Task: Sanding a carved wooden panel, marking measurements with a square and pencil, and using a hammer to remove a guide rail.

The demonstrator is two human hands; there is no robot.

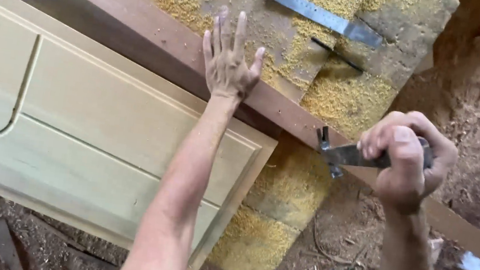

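My left hand [229, 60] lies flat with fingers spread on a long reddish-brown wooden plank [143, 31] that runs diagonally across a sawdust-covered workbench [282, 189]. My right hand [408, 156] is closed around the handle of a claw hammer [335, 154]. The hammer's metal head points left and hangs just over the plank's near edge, to the right of my left hand. A pale carved door panel [71, 120] lies under my left forearm, against the plank.
A metal try square [322, 14] and a thin dark rod [336, 54] lie on the sawdust beyond the plank. The ground around is reddish dirt with wood scraps [474, 264] at the right.
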